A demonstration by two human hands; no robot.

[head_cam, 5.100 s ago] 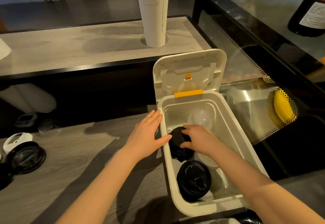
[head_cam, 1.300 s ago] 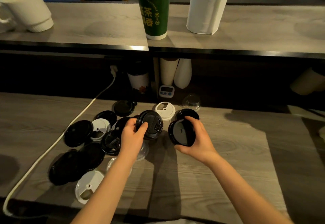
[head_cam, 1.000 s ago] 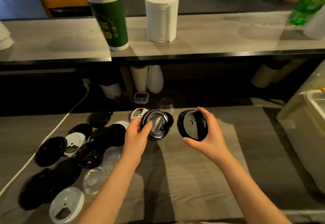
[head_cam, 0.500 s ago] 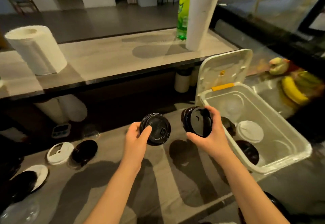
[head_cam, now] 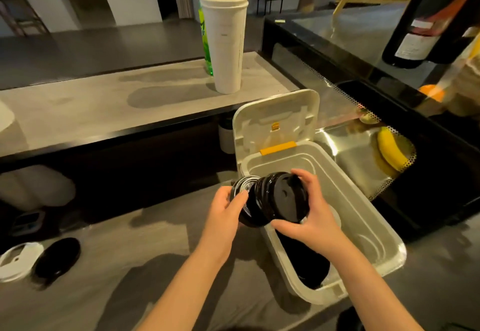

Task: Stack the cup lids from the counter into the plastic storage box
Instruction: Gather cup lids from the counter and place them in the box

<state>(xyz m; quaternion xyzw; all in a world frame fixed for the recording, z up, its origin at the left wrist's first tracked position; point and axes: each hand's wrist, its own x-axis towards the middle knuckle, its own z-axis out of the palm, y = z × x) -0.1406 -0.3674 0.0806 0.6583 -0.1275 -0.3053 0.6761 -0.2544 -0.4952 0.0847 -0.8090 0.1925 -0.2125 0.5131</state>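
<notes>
- The black lids point(head_cam: 279, 197) are bunched together on edge, tilted, in the air over the near-left rim of the plastic storage box point(head_cam: 363, 202). Their ribbed rims show, but how many there are cannot be told.
- The left hand point(head_cam: 223, 208) grips the left end of the bunch, fingers curled round the rim of the outermost lid.
- The right hand point(head_cam: 311, 220) holds the right end, thumb under the rim and fingers hooked over the top edge, so the 2 hands press the lids toward each other.
- The box sits open on the counter point(head_cam: 130, 265), its hinged lid point(head_cam: 275, 120) standing upright at the far end above an orange latch point(head_cam: 278, 147).
- More dark lids point(head_cam: 304, 260) lie in the near end of the box, under the right forearm.
- At the left edge of the counter 1 white lid point(head_cam: 15, 258) lies just beside 1 black lid point(head_cam: 57, 256).
- On the raised shelf point(head_cam: 104, 105) behind stand stacked white cups point(head_cam: 228, 42) with a green bottle point(head_cam: 207, 19) behind them.
- To the right of the box, a banana point(head_cam: 389, 151) lies behind perforated glass.
</notes>
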